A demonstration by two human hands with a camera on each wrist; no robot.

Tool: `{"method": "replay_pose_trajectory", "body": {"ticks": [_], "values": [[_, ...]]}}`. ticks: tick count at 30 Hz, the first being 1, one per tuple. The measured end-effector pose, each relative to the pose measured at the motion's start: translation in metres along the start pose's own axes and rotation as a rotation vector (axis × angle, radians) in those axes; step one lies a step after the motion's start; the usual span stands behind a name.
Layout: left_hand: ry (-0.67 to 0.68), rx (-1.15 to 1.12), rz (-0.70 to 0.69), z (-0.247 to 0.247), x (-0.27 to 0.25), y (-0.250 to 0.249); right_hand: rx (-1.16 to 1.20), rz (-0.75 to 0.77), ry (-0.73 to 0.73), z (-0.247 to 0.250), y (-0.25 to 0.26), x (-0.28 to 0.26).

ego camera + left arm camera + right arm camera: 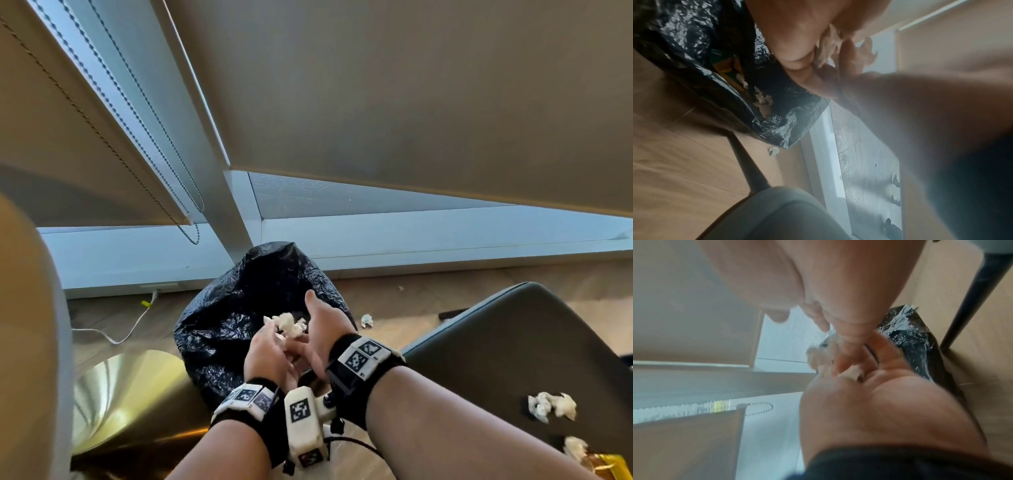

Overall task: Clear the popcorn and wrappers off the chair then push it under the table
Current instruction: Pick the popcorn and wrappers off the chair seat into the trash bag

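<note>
Over the bag (219, 335), cupping popcorn (289, 325) between left hand (269, 356) and right hand (322, 329), with grips loosely spread, so as to drop it in.

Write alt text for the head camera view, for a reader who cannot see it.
A person's left hand and right hand meet over an open black bin bag, popcorn between them. At right, a dark chair seat bears more popcorn, with a yellow wrapper at the bottom corner.
</note>
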State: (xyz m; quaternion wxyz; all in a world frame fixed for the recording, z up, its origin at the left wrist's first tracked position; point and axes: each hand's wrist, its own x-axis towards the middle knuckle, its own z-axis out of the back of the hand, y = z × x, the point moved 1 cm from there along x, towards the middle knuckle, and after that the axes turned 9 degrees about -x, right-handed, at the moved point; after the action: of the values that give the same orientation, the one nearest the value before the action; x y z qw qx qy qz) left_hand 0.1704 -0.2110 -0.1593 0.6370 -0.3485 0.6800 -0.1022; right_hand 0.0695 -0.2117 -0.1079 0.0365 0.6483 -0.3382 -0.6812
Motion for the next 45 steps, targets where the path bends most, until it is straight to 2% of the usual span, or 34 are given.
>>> {"method": "replay_pose_trajectory", "body": {"ticks": [2, 3, 6, 7, 8, 9, 11, 13, 15, 17, 20, 22, 24, 26, 29, 32, 36, 39, 42, 44, 45], "values": [[-0.057, -0.113, 0.047, 0.001, 0.009, -0.001, 0.124, -0.089, 0.089, 0.005, -0.002, -0.002], [-0.090, -0.026, -0.015, 0.002, 0.009, -0.001, 0.147, -0.095, 0.124, 0.012, -0.005, -0.004], [-0.134, 0.590, -0.208, 0.017, 0.014, 0.006, 0.046, -0.013, 0.040, 0.050, -0.023, -0.012], [-0.137, 0.722, -0.224, 0.021, 0.012, 0.009, 0.002, -0.014, -0.022, 0.068, -0.029, -0.019], [-0.165, 0.775, -0.231, 0.021, 0.013, 0.011, -0.026, -0.007, -0.067, 0.091, -0.035, -0.027], [-0.127, 0.788, -0.257, 0.013, 0.004, 0.008, -0.058, 0.009, -0.108, 0.115, -0.042, -0.037], [0.040, 0.827, -0.326, -0.011, -0.020, 0.005, -0.135, 0.083, -0.224, 0.170, -0.059, -0.066], [0.281, 0.917, -0.398, -0.042, -0.044, 0.011, -0.231, 0.130, -0.399, 0.229, -0.076, -0.102], [0.504, 1.000, -0.453, -0.076, -0.066, 0.024, -0.222, 0.128, -0.562, 0.288, -0.096, -0.141], [0.676, 1.093, -0.521, -0.106, -0.089, 0.042, -0.213, 0.062, -0.725, 0.335, -0.118, -0.177], [0.926, 1.405, -0.735, -0.140, -0.117, 0.073, -0.204, -0.143, -0.880, 0.378, -0.165, -0.210], [1.046, 1.644, -0.813, -0.154, -0.139, 0.096, -0.230, -0.333, -0.889, 0.389, -0.202, -0.219], [1.160, 1.858, -0.856, -0.165, -0.161, 0.117, -0.249, -0.478, -0.836, 0.381, -0.234, -0.223], [1.297, 2.022, -0.865, -0.172, -0.179, 0.143, -0.250, -0.554, -0.787, 0.365, -0.253, -0.222], [1.434, 2.187, -0.774, -0.177, -0.200, 0.181, -0.190, -0.599, -0.687, 0.342, -0.268, -0.205], [1.528, 2.329, -0.756, -0.174, -0.211, 0.214, -0.087, -0.591, -0.695, 0.332, -0.270, -0.189], [1.644, 2.493, -0.879, -0.169, -0.218, 0.253, -0.212, -0.425, -0.821, 0.335, -0.275, -0.181], [1.613, 2.550, -0.878, -0.164, -0.215, 0.270, -0.240, -0.308, -0.802, 0.332, -0.272, -0.173], [1.564, 2.576, -0.756, -0.166, -0.212, 0.267, -0.276, -0.272, -0.787, 0.329, -0.269, -0.164], [1.501, 2.426, -0.793, -0.168, -0.210, 0.259, -0.336, -0.212, -0.798, 0.327, -0.271, -0.161], [1.443, 2.277, -0.890, -0.171, -0.208, 0.255, -0.368, -0.175, -0.802, 0.327, -0.272, -0.160]]}}
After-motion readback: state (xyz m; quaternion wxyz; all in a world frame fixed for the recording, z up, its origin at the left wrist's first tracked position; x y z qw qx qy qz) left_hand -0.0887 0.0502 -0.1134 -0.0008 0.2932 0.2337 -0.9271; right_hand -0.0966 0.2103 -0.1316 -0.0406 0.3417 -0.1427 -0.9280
